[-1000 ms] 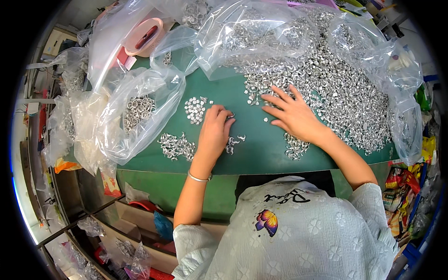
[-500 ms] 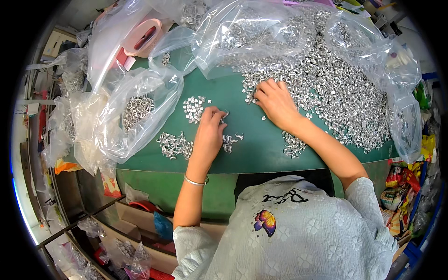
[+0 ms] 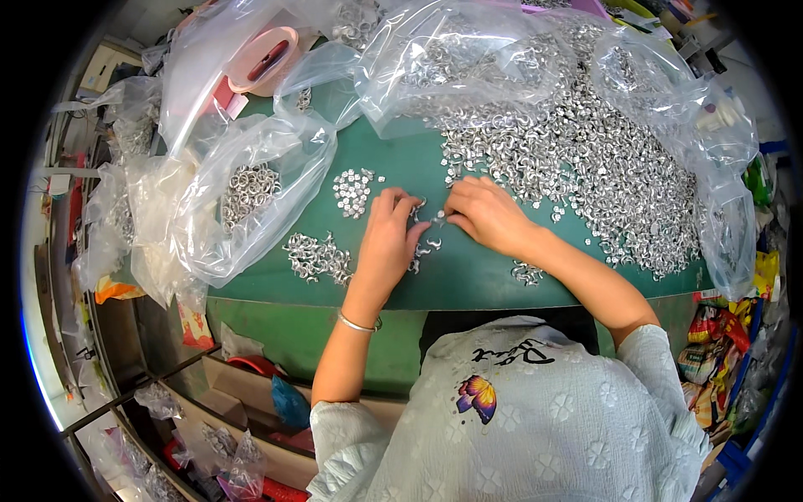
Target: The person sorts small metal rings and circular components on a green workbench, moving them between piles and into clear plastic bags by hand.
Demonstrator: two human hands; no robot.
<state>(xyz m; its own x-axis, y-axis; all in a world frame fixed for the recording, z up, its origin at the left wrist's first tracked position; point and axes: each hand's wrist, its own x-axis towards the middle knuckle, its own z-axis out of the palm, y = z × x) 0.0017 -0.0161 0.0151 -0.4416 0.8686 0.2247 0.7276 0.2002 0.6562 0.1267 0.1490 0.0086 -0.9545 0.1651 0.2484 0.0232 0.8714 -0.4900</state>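
Note:
Over the green tabletop my two hands have come close together. My left hand (image 3: 389,238) has its thumb and forefinger apart, beside some small curved silver metal pieces (image 3: 434,243). With closed fingertips, my right hand (image 3: 489,215) pinches a small silver metal piece (image 3: 440,215); its exact shape is too small to tell. A cluster of small pale silver pieces (image 3: 352,192) lies beyond my left hand. Nearer and further left sits a heap of curved pieces (image 3: 318,257). The large pile of silver pieces (image 3: 623,176) spreads out on the right.
Clear plastic bags (image 3: 284,159) holding silver rings (image 3: 249,197) lie at the left. Another plastic bag (image 3: 468,71) lies on pieces at the back. A pink basket (image 3: 263,60) containing a red object stands back left. A few curved pieces (image 3: 527,272) lie near the front edge.
My right hand has come away from the edge of the large pile, moving left and nearer, with a small piece at its fingertips. My left hand has moved slightly right, its thumb and forefinger further apart.

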